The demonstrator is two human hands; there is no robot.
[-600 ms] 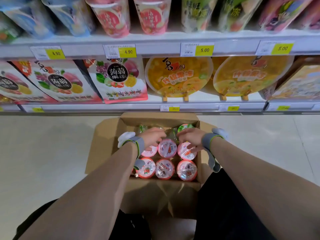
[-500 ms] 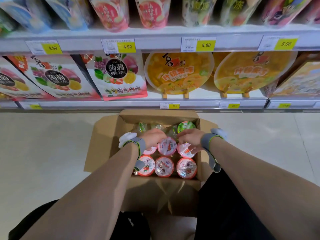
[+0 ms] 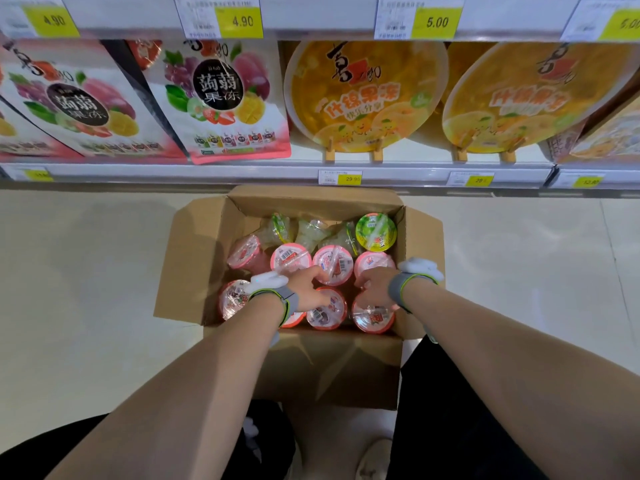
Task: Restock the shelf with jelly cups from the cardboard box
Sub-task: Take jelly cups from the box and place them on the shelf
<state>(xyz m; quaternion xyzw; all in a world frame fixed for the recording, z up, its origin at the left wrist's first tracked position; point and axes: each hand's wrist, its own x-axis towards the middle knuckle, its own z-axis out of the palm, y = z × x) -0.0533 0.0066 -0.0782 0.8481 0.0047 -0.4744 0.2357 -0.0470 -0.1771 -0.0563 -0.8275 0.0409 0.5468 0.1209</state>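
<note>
Here, the cardboard box (image 3: 194, 271) lies open on the floor (image 3: 86, 271) at 12 o'clock, below the shelf (image 3: 207, 169), packed with jelly cups (image 3: 291, 259). The right hand (image 3: 375, 287) curls over the red-lidded cup (image 3: 372, 320) at the box's 5 o'clock corner; the left hand (image 3: 306, 289) rests among the cups, its grip unclear.

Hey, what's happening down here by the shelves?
A person has an open cardboard box on the floor at their feet, in front of a shop shelf. Both hands are down among the jelly cups: the left hand in the middle of the pack, the right hand at its right side. No cup is lifted out yet. Whether either hand has a firm grip cannot be told.
</note>
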